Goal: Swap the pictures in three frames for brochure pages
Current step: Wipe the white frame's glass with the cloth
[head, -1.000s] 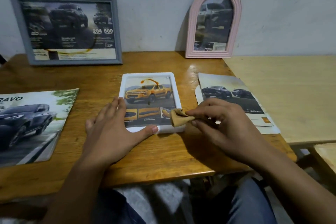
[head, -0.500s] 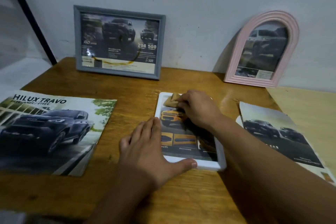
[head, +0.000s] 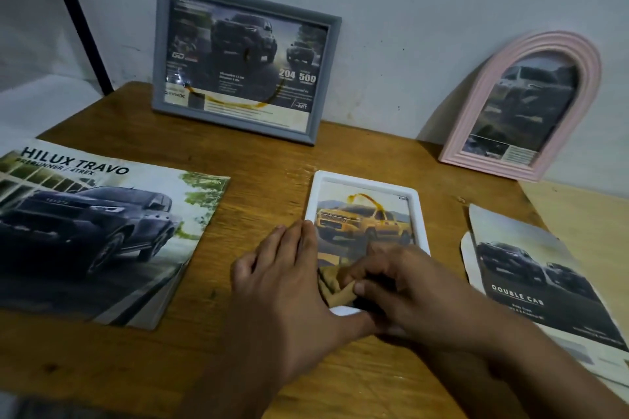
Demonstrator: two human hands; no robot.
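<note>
A white frame (head: pixel 366 180) with a yellow truck page lies flat on the wooden table (head: pixel 265 160). My left hand (head: pixel 289 286) rests flat on the frame's near left edge and the table, fingers together. My right hand (head: pixel 408 289) presses a small tan cloth (head: pixel 335 286) onto the lower part of the frame's glass. A grey frame (head: pixel 243 61) and a pink arched frame (head: pixel 524 105) lean against the wall, each holding a dark truck page.
A Hilux Travo brochure (head: pixel 95 231) lies at the left of the table. Loose cut pages (head: pixel 531 275) with a Double Cab print lie at the right. A lighter wooden surface (head: pixel 585 214) adjoins on the right. A black pole (head: pixel 78 17) stands at the back left.
My right hand has drawn the cloth from the frame's far left corner down to its near part. The left hand stays on the frame's edge. The camera has moved closer.
</note>
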